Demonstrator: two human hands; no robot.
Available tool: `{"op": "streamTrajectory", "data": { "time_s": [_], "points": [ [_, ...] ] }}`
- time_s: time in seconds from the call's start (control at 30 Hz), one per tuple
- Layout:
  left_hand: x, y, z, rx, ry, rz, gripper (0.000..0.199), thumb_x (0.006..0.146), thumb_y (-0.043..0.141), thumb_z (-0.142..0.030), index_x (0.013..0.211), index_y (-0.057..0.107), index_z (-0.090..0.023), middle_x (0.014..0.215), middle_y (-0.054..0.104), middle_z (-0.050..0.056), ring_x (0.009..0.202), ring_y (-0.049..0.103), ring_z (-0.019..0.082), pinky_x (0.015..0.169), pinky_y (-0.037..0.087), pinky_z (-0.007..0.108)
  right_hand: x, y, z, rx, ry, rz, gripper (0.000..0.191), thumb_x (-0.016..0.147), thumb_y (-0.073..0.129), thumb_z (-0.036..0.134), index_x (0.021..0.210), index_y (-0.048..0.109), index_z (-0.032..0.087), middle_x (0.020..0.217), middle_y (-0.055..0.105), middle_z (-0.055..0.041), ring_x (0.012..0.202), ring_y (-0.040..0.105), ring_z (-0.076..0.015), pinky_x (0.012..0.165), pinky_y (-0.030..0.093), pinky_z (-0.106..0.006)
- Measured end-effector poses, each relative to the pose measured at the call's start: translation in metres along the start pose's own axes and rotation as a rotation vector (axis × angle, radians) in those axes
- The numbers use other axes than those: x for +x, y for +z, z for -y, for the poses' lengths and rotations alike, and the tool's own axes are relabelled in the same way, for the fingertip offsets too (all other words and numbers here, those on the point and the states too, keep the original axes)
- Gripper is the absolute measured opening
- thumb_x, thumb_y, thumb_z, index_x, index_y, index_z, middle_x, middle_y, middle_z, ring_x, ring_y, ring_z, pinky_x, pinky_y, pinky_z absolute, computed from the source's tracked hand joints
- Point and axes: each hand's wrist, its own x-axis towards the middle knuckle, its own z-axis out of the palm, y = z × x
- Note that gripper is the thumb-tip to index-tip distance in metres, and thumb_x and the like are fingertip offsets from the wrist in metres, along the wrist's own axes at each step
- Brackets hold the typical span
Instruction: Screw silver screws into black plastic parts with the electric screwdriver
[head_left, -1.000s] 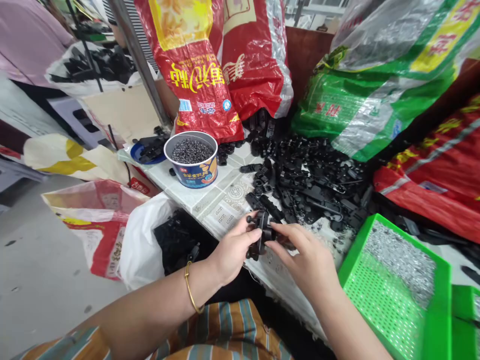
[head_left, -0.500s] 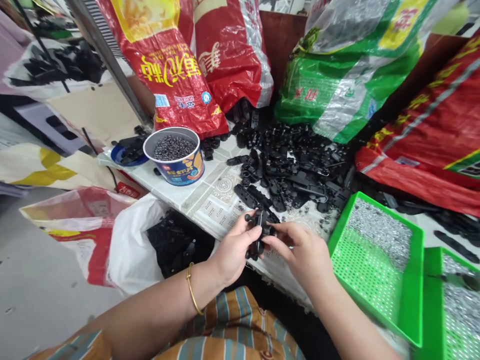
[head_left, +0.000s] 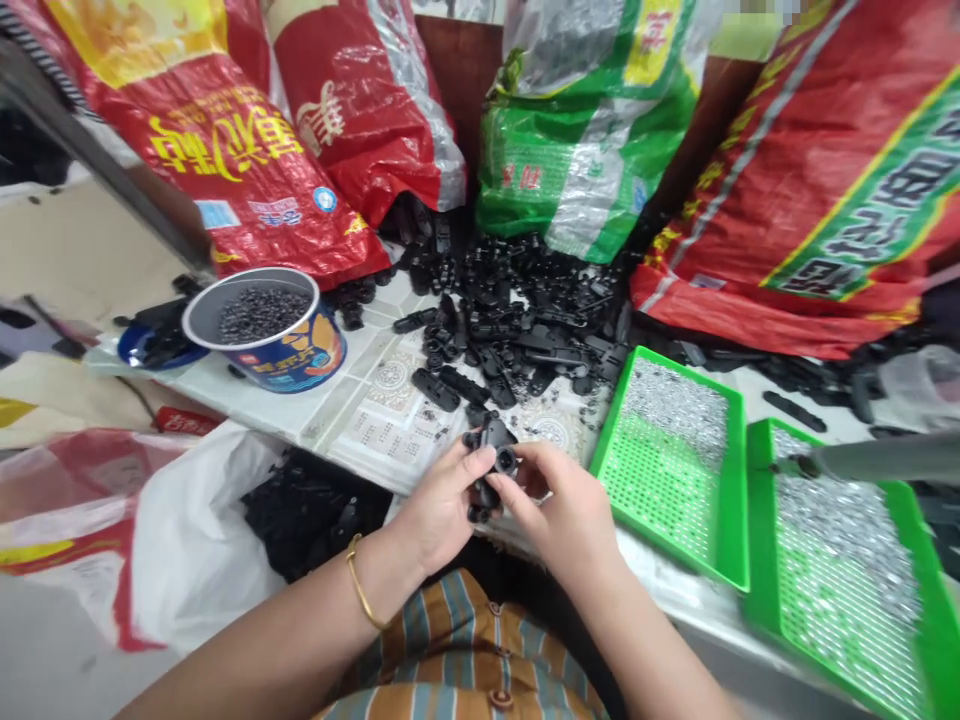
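My left hand grips a black plastic part with small round knobs along its left side and a round, hollow end facing me. The left thumb presses on its top. My right hand is closed at the part's right side, thumb and fingertips at the round end; whether a smaller piece is between them I cannot make out. Just beyond my hands lies a heap of loose black plastic parts on the patterned tabletop.
Left stands a blue tub of small dark pieces. Right are two green perforated trays, a nearer-left tray and a farther-right tray, with silvery screws; a grey tool hangs over one. Red sacks and a green sack line the back.
The view has swung right, so the tub, sacks and trays sit further left. The part is turned so its round hollow end faces me more. Both hands keep hold.
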Motion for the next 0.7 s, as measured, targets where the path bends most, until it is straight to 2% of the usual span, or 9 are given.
{"op": "streamTrajectory", "data": {
  "time_s": [0.1,0.17,0.27,0.33,0.37,0.43,0.53,0.6,0.7],
  "points": [
    [-0.002,0.005,0.003,0.121,-0.004,-0.041,0.018,0.075,0.063,-0.027,0.087,0.054,-0.017,0.071,0.054,-0.001,0.059,0.051,0.009,0.047,0.037,0.019,-0.015,-0.021,-0.012,0.072,-0.053,-0.146,0.034,0.078,0.059,0.031,0.110,0.053,0.023,0.080,0.059,-0.0012,0.065,0.054,-0.0121,0.063,0.047,-0.027],
    [-0.002,0.007,0.005,0.169,-0.014,-0.076,0.019,0.073,0.064,-0.028,0.083,0.054,-0.016,0.069,0.053,-0.002,0.056,0.050,0.008,0.044,0.035,0.018,-0.023,-0.048,-0.029,0.056,-0.038,-0.428,0.041,0.077,0.060,0.025,0.116,0.049,0.024,0.090,0.056,-0.0032,0.075,0.055,-0.0138,0.069,0.048,-0.030],
    [-0.001,0.011,0.007,0.219,-0.100,-0.095,0.022,0.072,0.065,-0.031,0.083,0.055,-0.015,0.068,0.053,-0.001,0.055,0.048,0.008,0.044,0.036,0.019,-0.027,-0.100,-0.064,0.009,0.104,-0.985,0.049,0.075,0.061,0.028,0.121,0.043,0.024,0.106,0.049,-0.0072,0.089,0.054,-0.0168,0.079,0.046,-0.036],
    [0.000,0.016,0.011,0.240,-0.158,-0.098,0.023,0.071,0.066,-0.032,0.084,0.056,-0.015,0.067,0.053,-0.001,0.056,0.049,0.009,0.045,0.038,0.019,-0.021,-0.133,-0.090,0.005,0.247,-1.209,0.059,0.074,0.062,0.034,0.125,0.037,0.022,0.117,0.046,-0.0109,0.099,0.051,-0.0191,0.084,0.043,-0.039],
    [-0.001,0.020,0.013,0.251,-0.176,-0.092,0.024,0.070,0.067,-0.032,0.084,0.057,-0.015,0.069,0.055,-0.001,0.057,0.050,0.009,0.045,0.038,0.019,-0.016,-0.147,-0.103,0.014,0.306,-1.233,0.066,0.070,0.065,0.036,0.127,0.034,0.020,0.120,0.045,-0.0121,0.102,0.050,-0.0203,0.087,0.042,-0.040],
    [-0.002,0.028,0.019,0.286,-0.202,-0.070,0.026,0.070,0.067,-0.032,0.087,0.059,-0.014,0.072,0.058,0.001,0.058,0.051,0.009,0.046,0.040,0.019,-0.005,-0.165,-0.126,0.060,0.379,-1.140,0.073,0.064,0.069,0.039,0.125,0.034,0.019,0.115,0.050,-0.0114,0.098,0.053,-0.0211,0.086,0.042,-0.042],
    [-0.004,0.038,0.026,0.354,-0.233,-0.022,0.027,0.072,0.065,-0.032,0.091,0.062,-0.013,0.075,0.061,0.004,0.062,0.053,0.011,0.053,0.045,0.021,0.002,-0.178,-0.141,0.156,0.471,-0.952,0.053,0.063,0.068,0.043,0.105,0.048,0.017,0.089,0.060,-0.0053,0.080,0.058,-0.0199,0.077,0.046,-0.042],
    [-0.004,0.043,0.028,0.380,-0.243,-0.006,0.028,0.072,0.065,-0.032,0.093,0.063,-0.013,0.082,0.064,0.005,0.065,0.055,0.012,0.058,0.047,0.023,-0.004,-0.180,-0.137,0.210,0.422,-0.948,0.043,0.065,0.066,0.043,0.098,0.050,0.019,0.084,0.060,-0.0024,0.076,0.059,-0.0182,0.074,0.047,-0.040],
    [-0.004,0.048,0.030,0.403,-0.250,-0.001,0.029,0.070,0.067,-0.032,0.093,0.065,-0.014,0.097,0.064,0.007,0.068,0.057,0.013,0.064,0.050,0.025,-0.025,-0.178,-0.119,0.339,0.263,-1.019,0.039,0.069,0.064,0.037,0.101,0.049,0.022,0.083,0.059,0.0006,0.073,0.059,-0.0142,0.071,0.047,-0.034]
  ]
}}
